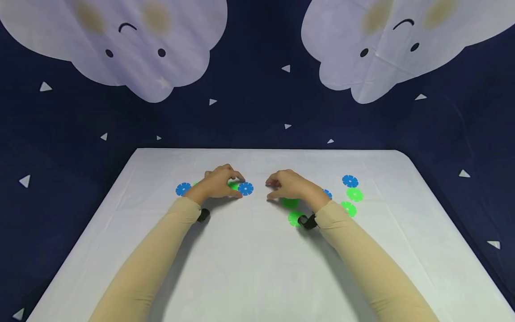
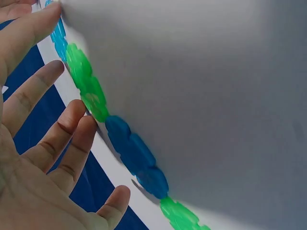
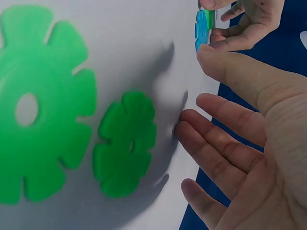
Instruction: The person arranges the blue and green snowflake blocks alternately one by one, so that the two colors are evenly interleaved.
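My left hand (image 1: 219,181) is over the left part of the white table, thumb and forefinger spread at either side of a blue notched disc (image 1: 245,188). The fingers look fairly straight, with nothing pinched between them. A green disc (image 1: 233,185) lies partly under this hand, and in the left wrist view blue and green discs (image 2: 136,155) line up beside the fingertips. Across a short gap, my right hand (image 1: 293,184) hovers with loosely bent fingers, holding nothing. Two green discs (image 1: 295,218) lie below it, and the right wrist view shows a smaller-looking green disc (image 3: 125,143) near its fingertips.
Another blue disc (image 1: 183,189) lies left of the left wrist. At the right, a blue disc (image 1: 350,181) and two green discs (image 1: 355,194) form a short column. One more blue disc (image 1: 327,194) is partly hidden by the right wrist. A dark cloud-patterned cloth (image 1: 257,89) hangs behind the table (image 1: 249,268).
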Motion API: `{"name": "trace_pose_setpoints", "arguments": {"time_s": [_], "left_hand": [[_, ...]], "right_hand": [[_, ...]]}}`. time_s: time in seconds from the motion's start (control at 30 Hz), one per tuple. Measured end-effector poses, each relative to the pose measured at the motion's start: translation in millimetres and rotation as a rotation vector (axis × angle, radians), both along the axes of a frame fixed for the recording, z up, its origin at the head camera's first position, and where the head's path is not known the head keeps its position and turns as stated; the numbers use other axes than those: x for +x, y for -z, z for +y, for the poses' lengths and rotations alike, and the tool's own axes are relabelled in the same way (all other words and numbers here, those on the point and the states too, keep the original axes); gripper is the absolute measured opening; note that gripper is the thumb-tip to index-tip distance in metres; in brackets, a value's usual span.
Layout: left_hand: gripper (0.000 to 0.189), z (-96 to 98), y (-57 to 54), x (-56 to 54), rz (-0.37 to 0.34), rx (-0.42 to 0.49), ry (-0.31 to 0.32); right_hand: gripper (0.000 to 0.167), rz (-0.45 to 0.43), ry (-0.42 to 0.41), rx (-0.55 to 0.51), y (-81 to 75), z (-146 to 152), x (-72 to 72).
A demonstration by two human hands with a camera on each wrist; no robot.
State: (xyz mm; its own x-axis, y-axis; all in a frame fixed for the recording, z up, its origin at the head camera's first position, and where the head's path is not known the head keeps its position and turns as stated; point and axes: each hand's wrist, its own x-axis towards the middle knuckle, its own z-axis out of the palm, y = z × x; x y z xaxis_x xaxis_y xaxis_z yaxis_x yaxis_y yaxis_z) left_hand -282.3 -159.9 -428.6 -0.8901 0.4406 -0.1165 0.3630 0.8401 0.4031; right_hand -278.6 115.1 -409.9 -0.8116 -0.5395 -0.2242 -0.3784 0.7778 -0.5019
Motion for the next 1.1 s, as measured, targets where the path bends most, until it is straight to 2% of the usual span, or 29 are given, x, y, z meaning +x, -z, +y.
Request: {"name": "trace_pose_setpoints", "arguments": {"time_s": [0.67, 0.83, 1.1], "left_hand": [[0.050, 4.5, 5.8, -1.2, 0.000, -0.005, -0.030], [0.053, 5.5, 6.1, 0.9, -0.004, -0.016, -0.042], [0.050, 9.9, 5.4, -1.0, 0.006, -0.008, -0.024]], "right_hand": [[0.050, 0.010, -0.027, 0.026, -0.3, 27.9, 5.1], [0.052, 0.004, -0.029, 0.024, -0.2, 33.3, 10.2], [0.054, 0.022, 0.001, 0.048, -0.5, 47.5, 21.5]]}}
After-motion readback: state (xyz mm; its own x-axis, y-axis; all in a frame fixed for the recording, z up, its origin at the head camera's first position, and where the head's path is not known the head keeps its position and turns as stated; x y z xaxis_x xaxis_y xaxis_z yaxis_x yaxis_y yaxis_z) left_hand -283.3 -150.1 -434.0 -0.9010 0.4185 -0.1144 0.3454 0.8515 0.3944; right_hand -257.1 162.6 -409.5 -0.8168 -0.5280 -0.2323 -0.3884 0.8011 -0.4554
